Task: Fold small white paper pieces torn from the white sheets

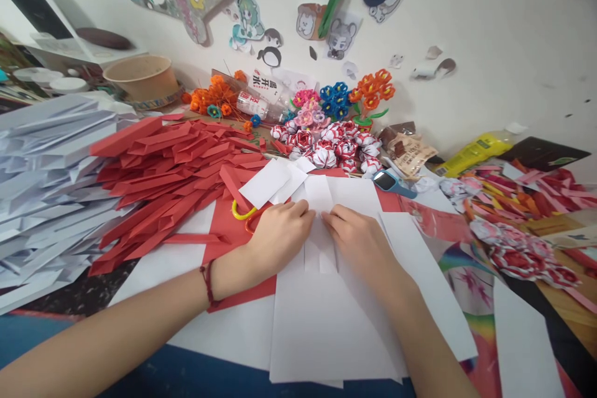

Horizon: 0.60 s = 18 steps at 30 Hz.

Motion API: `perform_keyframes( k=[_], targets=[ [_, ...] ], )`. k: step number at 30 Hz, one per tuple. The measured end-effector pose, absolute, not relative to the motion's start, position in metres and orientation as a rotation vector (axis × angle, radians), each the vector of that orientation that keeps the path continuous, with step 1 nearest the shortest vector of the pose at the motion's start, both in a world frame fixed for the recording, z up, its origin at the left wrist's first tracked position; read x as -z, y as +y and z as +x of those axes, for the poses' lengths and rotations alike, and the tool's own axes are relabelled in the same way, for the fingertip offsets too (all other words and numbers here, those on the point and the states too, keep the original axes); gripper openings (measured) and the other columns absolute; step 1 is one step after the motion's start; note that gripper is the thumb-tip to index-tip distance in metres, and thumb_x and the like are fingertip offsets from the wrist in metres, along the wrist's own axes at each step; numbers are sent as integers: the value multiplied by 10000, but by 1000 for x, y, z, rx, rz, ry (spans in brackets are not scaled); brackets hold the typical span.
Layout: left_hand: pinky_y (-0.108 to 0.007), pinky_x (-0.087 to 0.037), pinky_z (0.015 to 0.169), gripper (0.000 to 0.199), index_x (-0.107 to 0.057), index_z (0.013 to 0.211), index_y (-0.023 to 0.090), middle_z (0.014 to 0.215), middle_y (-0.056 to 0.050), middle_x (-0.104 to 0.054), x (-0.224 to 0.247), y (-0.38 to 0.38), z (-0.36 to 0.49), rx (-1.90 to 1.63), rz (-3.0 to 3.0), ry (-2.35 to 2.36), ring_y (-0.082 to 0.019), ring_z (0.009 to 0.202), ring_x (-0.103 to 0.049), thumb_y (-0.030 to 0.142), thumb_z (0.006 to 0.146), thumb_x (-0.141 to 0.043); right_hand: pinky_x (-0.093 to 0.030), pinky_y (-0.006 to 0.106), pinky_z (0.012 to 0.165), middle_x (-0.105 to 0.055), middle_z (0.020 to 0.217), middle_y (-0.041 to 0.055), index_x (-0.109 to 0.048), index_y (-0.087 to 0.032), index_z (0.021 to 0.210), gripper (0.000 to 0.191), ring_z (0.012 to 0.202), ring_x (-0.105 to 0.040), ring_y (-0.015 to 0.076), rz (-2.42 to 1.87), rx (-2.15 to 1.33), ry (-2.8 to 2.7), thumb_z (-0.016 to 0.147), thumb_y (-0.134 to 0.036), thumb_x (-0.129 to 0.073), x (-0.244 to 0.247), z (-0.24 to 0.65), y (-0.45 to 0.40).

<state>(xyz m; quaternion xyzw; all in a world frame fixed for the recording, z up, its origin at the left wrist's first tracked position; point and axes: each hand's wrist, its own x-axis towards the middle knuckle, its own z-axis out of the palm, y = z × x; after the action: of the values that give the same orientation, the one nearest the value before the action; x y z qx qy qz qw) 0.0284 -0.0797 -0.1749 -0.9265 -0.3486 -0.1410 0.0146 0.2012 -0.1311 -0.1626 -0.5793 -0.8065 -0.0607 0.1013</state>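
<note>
A folded white paper strip (319, 191) lies upright in front of me on a stack of white sheets (336, 329). With fingers closed, my left hand (284, 230) pinches its left edge. My right hand (357, 236) grips the strip's right edge, its fingertips close to those of the left. Fold lines run along the lower part of the strip. By my left hand are a yellow loop handle (242, 214) and an orange one, probably of scissors partly hidden under the hand. Small white paper pieces (265, 183) lie just beyond it.
At left are heaps of folded white strips (41, 168) and folded red strips (172, 168). Red-and-white paper flowers (326, 152) sit at the back, near a blue smartwatch (394, 183). A yellow bottle (480, 152) lies at right. A brown bowl (140, 81) stands at back left.
</note>
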Motion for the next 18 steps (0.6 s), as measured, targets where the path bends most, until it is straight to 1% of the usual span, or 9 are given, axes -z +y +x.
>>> perform_keyframes(
  k=[6,9,14,18],
  targets=[
    [-283,-348,532,193,-610,883,170,784,-34,-573,176,-80,27,427,-2853,-1030,-149,653,-545,132,894,-421,-306,294,573,-576,748,39,-619,-151,781,292,642,-516,143,-1664,344,-2498,947,-97,-385,165,200,-131],
    [-292,-345,525,182,-599,851,171,771,-27,-564,175,-80,27,421,-2850,-1025,-154,638,-536,132,892,-426,-295,304,567,-567,738,38,-612,-148,766,279,624,-500,148,-1627,429,-2551,940,-93,-401,166,200,-131],
    [-298,-357,538,170,-592,884,168,786,-34,-563,173,-82,26,386,-2853,-998,-164,651,-540,142,901,-425,-287,303,557,-543,705,31,-609,-145,748,286,625,-495,147,-1592,443,-2550,939,-93,-403,168,200,-131],
    [-293,-372,565,175,-592,909,157,799,-48,-564,170,-82,26,334,-2863,-990,-154,660,-545,131,904,-419,-282,305,555,-541,706,35,-617,-144,769,293,610,-478,148,-1566,431,-2540,942,-87,-387,169,199,-131]
  ],
)
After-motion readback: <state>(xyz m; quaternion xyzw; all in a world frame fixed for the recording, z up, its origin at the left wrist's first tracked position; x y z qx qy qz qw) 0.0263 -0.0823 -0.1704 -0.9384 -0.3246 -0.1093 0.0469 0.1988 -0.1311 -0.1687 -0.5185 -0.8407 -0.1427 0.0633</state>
